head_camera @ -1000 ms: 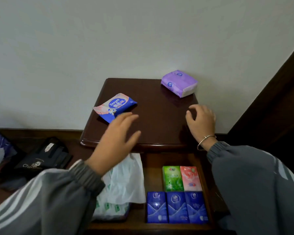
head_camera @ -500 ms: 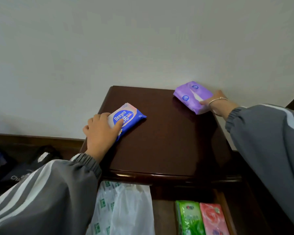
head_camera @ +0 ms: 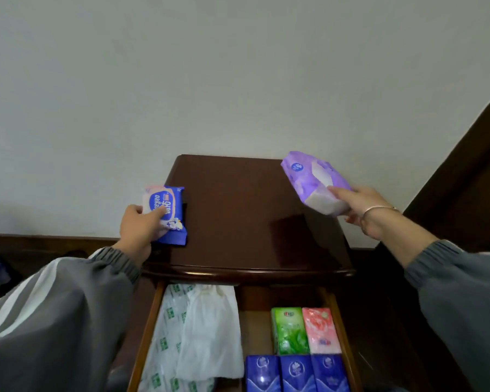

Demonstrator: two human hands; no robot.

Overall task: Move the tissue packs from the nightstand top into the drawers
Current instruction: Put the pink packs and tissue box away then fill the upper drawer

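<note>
The dark, glossy tabletop (head_camera: 238, 216) of the nightstand stands against the wall (head_camera: 238, 80). The blue tissue pack (head_camera: 169, 219) overhangs its left edge; whether it touches the wood cannot be told. Below, the open drawer (head_camera: 255, 326) carries a white plastic bag (head_camera: 198, 335), a green pack (head_camera: 289, 331), a pink pack (head_camera: 320, 331) and three dark-blue packs (head_camera: 296, 373) in a row.

Glossy dark wood nightstand top (head_camera: 238, 210), shiny plastic-wrapped packs, matt wall (head_camera: 210, 80), ribbed cloth cuffs.

The bottom edge cuts off the drawer (head_camera: 145, 335) and three blue packs (head_camera: 296, 373) — the drawer's back hides under the top (head_camera: 238, 216). The left hand (head_camera: 137, 230) covers part of the wipes (head_camera: 169, 200) label; the purple pack (head_camera: 309, 176) hides most of the right hand (head_camera: 365, 210) fingers.
</note>
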